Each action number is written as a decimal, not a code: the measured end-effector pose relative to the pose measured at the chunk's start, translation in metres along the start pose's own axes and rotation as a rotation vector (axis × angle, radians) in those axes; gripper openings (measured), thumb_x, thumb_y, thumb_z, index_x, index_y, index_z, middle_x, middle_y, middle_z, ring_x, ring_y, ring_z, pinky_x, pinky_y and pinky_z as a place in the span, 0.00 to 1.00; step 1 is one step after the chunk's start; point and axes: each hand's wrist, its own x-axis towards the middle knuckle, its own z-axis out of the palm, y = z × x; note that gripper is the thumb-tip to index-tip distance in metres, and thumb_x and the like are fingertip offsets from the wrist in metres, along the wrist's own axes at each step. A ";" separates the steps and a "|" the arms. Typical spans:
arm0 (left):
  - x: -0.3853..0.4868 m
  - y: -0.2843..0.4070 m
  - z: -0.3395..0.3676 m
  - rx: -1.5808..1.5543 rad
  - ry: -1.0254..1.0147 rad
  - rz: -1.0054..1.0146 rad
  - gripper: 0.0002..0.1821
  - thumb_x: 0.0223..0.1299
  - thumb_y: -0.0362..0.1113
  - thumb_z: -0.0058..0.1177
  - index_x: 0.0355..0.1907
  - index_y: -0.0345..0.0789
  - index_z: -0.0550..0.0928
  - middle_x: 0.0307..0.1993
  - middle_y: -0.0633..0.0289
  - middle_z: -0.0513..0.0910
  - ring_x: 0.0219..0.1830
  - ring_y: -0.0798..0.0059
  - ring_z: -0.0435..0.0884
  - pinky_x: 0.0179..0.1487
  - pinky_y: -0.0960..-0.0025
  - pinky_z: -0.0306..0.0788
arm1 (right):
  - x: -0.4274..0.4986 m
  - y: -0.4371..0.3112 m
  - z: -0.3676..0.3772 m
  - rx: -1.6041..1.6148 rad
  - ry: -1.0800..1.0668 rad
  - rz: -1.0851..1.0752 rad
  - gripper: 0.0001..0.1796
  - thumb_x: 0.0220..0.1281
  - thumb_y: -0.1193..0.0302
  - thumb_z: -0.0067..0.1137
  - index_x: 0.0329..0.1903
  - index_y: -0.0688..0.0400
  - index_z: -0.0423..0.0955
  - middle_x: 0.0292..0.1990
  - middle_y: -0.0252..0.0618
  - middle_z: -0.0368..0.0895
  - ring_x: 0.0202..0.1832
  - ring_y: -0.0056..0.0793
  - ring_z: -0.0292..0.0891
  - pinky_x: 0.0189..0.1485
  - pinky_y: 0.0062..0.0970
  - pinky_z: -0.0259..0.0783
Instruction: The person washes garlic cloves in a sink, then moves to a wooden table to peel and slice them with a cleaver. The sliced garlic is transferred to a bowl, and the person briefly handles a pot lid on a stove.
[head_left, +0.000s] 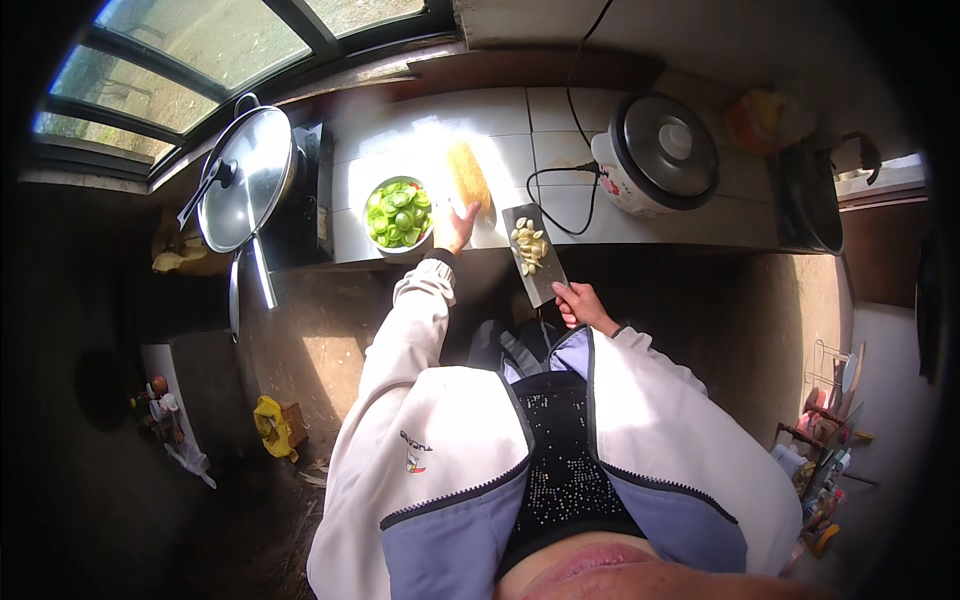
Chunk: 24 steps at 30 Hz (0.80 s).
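My right hand (581, 304) grips the handle of a cleaver (541, 283). The blade is held roughly flat over the counter's front edge, carrying a small heap of pale garlic pieces (529, 246). Between a bowl and a wooden cutting board (466, 174) is my left hand (454, 227), its thumb spread over the board's near end. Glare washes out its fingers, so whether they hold the bowl or board cannot be told. The white bowl (373, 238) is full of sliced green peppers (400, 213), with a little red at the edge.
A rice cooker (664, 154) with its lid on stands right on the tiled counter (559, 199); its black cord (534, 184) loops near the cleaver. At the left, a lidded wok (251, 180) sits on a dark stove (309, 202). A dark pot (810, 199) occupies the far right.
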 end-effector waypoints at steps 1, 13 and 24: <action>0.012 -0.001 0.005 0.059 0.057 0.060 0.51 0.58 0.63 0.66 0.66 0.18 0.70 0.51 0.29 0.82 0.57 0.41 0.83 0.62 0.52 0.75 | 0.005 0.000 0.002 -0.005 0.010 0.022 0.23 0.75 0.53 0.59 0.32 0.59 0.70 0.19 0.25 0.65 0.16 0.14 0.59 0.17 0.20 0.58; 0.102 0.000 0.020 0.000 0.004 -0.070 0.45 0.58 0.50 0.69 0.67 0.26 0.63 0.44 0.38 0.86 0.42 0.49 0.89 0.37 0.58 0.84 | 0.055 0.005 0.049 0.157 0.198 0.053 0.23 0.73 0.51 0.60 0.32 0.57 0.69 0.18 0.24 0.64 0.15 0.14 0.60 0.16 0.21 0.58; 0.188 -0.014 -0.012 -0.354 -0.084 -0.284 0.49 0.60 0.46 0.69 0.71 0.24 0.54 0.53 0.36 0.81 0.41 0.52 0.88 0.34 0.64 0.87 | 0.115 0.002 0.094 0.226 0.249 0.033 0.24 0.73 0.51 0.61 0.31 0.58 0.69 0.18 0.25 0.64 0.15 0.13 0.60 0.15 0.21 0.59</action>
